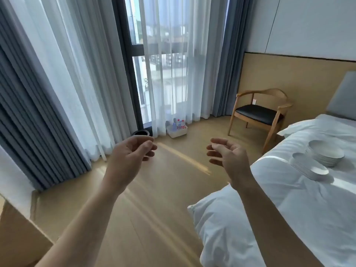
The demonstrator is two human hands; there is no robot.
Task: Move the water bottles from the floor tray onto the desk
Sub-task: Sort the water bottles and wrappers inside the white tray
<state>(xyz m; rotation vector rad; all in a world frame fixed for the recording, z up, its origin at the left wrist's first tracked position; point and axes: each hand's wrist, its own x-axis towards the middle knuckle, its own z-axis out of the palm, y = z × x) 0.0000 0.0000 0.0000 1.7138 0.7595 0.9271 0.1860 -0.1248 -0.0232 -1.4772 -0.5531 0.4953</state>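
Several clear water bottles (pixel 178 123) with red caps stand in a white floor tray (pixel 177 132) by the sheer curtain at the window, far across the room. My left hand (pixel 133 151) is raised in front of me, fingers loosely curled and apart, holding nothing. My right hand (pixel 225 153) hangs level with it, palm turned inward, fingers apart and empty. Both hands are well short of the tray. A wooden surface (pixel 17 232) shows at the lower left corner; I cannot tell if it is the desk.
A dark round bin (pixel 140 133) stands left of the tray. A wooden chair (pixel 260 114) with a black seat sits at the right wall. A white bed (pixel 289 199) with two stacks of white plates (pixel 325 153) fills the right side. Wood floor (pixel 154 189) lies between.
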